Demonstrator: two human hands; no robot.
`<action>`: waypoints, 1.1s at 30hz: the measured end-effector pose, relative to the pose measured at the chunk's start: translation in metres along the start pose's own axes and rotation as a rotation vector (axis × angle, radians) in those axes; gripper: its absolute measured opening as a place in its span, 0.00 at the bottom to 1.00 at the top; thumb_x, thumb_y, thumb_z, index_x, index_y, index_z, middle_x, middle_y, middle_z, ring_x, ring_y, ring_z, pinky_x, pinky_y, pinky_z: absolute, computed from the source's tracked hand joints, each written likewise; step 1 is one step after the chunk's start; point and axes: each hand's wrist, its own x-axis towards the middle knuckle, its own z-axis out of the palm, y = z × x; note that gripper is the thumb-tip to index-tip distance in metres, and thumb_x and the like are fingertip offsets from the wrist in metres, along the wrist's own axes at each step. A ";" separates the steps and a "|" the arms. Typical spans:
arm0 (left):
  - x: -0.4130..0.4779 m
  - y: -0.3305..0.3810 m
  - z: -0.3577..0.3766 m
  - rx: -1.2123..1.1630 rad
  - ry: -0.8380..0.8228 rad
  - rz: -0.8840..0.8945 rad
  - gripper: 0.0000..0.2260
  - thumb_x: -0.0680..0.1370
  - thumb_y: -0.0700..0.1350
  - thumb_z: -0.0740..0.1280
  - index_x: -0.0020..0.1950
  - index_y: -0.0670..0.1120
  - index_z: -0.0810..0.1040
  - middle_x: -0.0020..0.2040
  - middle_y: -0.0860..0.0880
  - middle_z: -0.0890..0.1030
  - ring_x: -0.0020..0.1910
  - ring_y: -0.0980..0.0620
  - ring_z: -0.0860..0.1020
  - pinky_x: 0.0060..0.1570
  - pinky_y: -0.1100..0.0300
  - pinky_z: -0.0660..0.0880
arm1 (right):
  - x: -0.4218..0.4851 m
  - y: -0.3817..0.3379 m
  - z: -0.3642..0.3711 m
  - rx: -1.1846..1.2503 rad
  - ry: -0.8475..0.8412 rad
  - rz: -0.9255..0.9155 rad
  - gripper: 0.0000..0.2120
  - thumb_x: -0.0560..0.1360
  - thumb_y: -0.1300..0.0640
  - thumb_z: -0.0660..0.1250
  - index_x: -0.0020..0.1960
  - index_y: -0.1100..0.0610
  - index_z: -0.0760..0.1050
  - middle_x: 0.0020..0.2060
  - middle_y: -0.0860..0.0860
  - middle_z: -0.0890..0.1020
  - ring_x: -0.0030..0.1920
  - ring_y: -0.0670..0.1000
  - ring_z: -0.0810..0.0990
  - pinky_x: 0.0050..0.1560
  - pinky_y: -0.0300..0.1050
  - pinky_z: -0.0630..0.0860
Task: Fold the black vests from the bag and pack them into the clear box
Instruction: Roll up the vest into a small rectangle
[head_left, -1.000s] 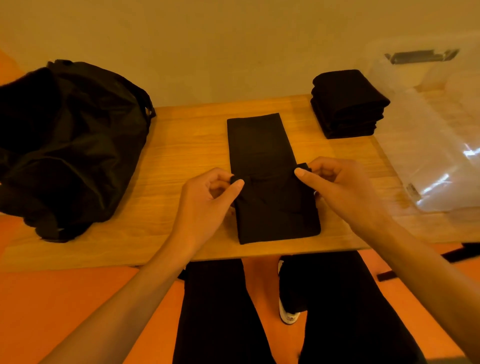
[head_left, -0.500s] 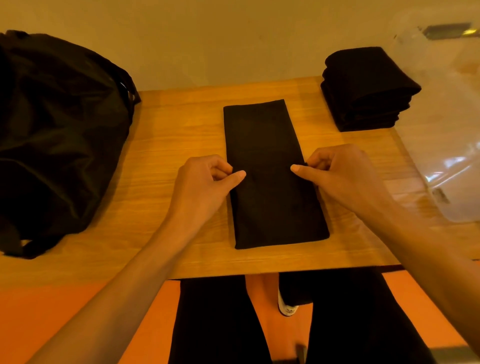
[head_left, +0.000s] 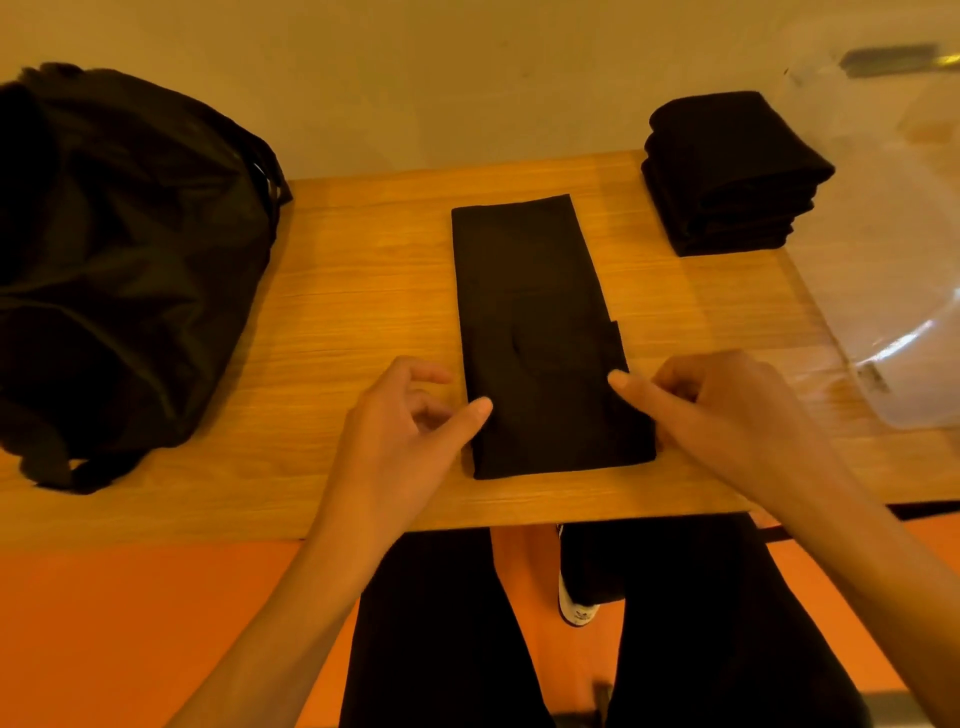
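Both hands have slid down the sides of the vest (head_left: 535, 332) toward its near end since a moment ago, and the left hand (head_left: 400, 431) has loosened. Its grip is now open: the fingers are spread and relaxed just left of the vest, holding nothing, with only the thumb (head_left: 475, 410) touching the cloth's left edge. The right hand (head_left: 727, 410) sits at the vest's right edge with its thumb (head_left: 628, 384) on the cloth and its fingers curled beside it. I cannot tell whether that grip pinches the edge or only rests there.

The vest lies flat on the desk (head_left: 363, 291), folded into a long narrow strip running away from the person. Well to the left of the vest sits the black bag (head_left: 114, 249). Beyond the vest to the right stands a stack of folded vests (head_left: 727, 171), with the clear box (head_left: 893, 270) just past that stack.
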 end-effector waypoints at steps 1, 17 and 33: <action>-0.006 -0.004 0.001 -0.016 -0.014 0.003 0.14 0.75 0.53 0.75 0.58 0.55 0.76 0.39 0.56 0.84 0.38 0.62 0.79 0.41 0.64 0.70 | -0.006 0.003 0.003 -0.007 -0.018 0.016 0.22 0.71 0.32 0.61 0.38 0.49 0.80 0.33 0.46 0.82 0.38 0.44 0.80 0.38 0.38 0.70; -0.036 -0.012 0.008 -0.010 0.045 0.049 0.13 0.73 0.46 0.78 0.52 0.55 0.78 0.40 0.56 0.84 0.36 0.63 0.78 0.35 0.70 0.71 | -0.033 0.013 0.021 0.200 0.207 -0.078 0.09 0.75 0.50 0.74 0.37 0.49 0.81 0.28 0.47 0.80 0.32 0.41 0.79 0.33 0.30 0.71; -0.043 -0.013 0.008 -0.015 0.074 -0.001 0.11 0.71 0.45 0.80 0.47 0.54 0.80 0.38 0.54 0.84 0.39 0.61 0.80 0.37 0.68 0.72 | -0.038 0.015 0.021 0.181 0.168 -0.095 0.09 0.74 0.49 0.75 0.36 0.50 0.81 0.28 0.47 0.80 0.34 0.42 0.79 0.33 0.30 0.71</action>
